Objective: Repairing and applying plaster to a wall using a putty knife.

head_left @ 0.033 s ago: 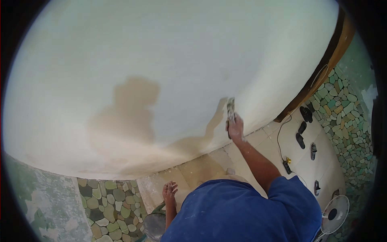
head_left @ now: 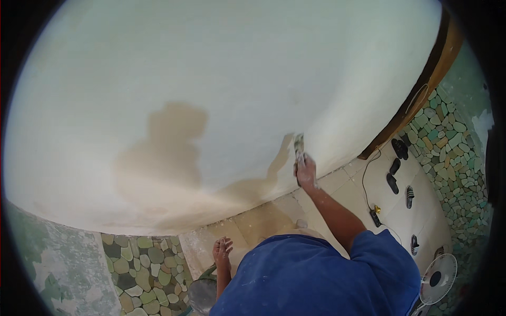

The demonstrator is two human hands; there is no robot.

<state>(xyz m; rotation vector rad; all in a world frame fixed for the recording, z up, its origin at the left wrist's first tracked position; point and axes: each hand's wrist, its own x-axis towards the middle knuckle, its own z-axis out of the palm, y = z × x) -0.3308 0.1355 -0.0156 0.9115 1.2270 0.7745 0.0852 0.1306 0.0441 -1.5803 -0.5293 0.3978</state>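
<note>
Lower by a touch, toward 7 o'clock of its spot in the earlier frame, a flat, pale-smeared scraper (head_left: 299, 143) tilted only slightly from upright before a broad, smooth, whitish wall (head_left: 253, 63). The powder-dusted right hand (head_left: 305, 169) travelled with it, fingers closed around the scraper at its 6 o'clock end. That small drop appeared to be part of a short downward stroke, with the work centred on that patch; whether the blade's edge actually touched the surface could not be told. A soft brown shadow (head_left: 176, 131) of the worker spread toward 9 o'clock, its arm reaching almost to the blade.

At 7 o'clock from the scraper, the left hand (head_left: 222, 247) held its place, well apart from the wall, fingers partly curled; whether they pinched anything small could not be told. Just below its forearm, toward 7 o'clock, sat a rounded grey object (head_left: 202, 296) of unclear kind. A black power strip (head_left: 375, 217) lay on beige floor tiles (head_left: 337, 197) at 4 o'clock from the right hand.
</note>
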